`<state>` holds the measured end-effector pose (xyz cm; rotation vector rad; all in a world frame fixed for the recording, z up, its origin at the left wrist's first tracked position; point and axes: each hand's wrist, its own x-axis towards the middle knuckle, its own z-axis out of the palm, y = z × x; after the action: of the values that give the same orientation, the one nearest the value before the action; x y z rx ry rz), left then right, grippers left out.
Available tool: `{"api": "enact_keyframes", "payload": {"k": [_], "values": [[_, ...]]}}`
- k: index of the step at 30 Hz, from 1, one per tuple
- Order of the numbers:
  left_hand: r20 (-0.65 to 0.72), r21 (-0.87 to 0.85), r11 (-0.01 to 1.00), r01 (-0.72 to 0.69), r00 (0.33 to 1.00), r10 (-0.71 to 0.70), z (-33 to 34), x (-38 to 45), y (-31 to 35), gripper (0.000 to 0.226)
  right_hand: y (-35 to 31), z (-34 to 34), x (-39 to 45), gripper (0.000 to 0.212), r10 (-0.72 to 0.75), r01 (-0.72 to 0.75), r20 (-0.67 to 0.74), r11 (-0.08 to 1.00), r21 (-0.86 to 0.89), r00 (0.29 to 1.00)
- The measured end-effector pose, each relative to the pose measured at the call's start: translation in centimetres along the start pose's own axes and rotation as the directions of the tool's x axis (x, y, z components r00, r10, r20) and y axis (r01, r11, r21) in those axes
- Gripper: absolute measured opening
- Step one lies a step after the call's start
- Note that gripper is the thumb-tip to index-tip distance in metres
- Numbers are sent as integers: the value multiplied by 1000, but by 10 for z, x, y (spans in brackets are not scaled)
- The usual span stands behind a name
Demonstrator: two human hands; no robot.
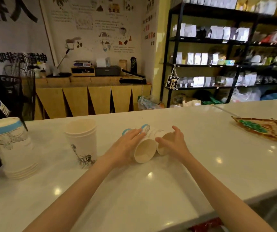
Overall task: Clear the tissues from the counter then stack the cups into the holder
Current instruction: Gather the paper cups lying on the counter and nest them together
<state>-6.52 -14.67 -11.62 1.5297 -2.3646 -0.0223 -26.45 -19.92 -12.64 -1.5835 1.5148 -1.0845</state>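
two cups lie on their sides in the middle of the white counter (151,190), mouths toward the camera, touching side by side. the left hand (127,145) lies flat over the left cup (145,152), fingers stretched out along its upper side toward the blue-banded base, not curled round it. the right hand (172,142) cups the right cup (163,144), thumb across the rim near the seam between the two, other fingers arched over the far side; loosely spread, a partial hold at most. whether either hand is truly gripping, cannot tell.

to the left, near but apart, an upright stack (82,141) of nested cups stands mouth up, a statue print on its side. further left an inverted stack (13,146) with a blue band stands by a dark object at the edge. far right, well apart, a brown paper mat (261,129) with a green print lies on the counter. nothing sits between the hands and the upright stack. behind the counter stand a wooden bench and black shelves (218,52) of bags.
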Motion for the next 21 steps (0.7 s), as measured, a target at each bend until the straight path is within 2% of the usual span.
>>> {"api": "enact_keyframes", "payload": {"k": [3,9,12,15,18,21], "values": [[-63,-14,999,-38,997,37,10,5,-1,93,4,2,-2,96,43,-42,-3,995,93,999],[-124,-117,991,-57,991,43,13,7,0,84,5,2,0,92,46,-42,-30,994,103,999],[-158,-207,978,-32,987,-1,3,5,5,85,2,1,2,90,58,-52,-45,991,122,997],[-237,-307,952,13,967,-90,-17,3,10,89,-7,2,2,88,52,-43,-59,988,151,997],[-330,-458,888,44,919,-216,-46,0,20,87,-23,5,4,82,49,-30,-89,977,210,995],[-326,-664,745,64,872,-366,-81,-6,26,83,-47,8,5,75,34,14,-126,932,361,991]]}}
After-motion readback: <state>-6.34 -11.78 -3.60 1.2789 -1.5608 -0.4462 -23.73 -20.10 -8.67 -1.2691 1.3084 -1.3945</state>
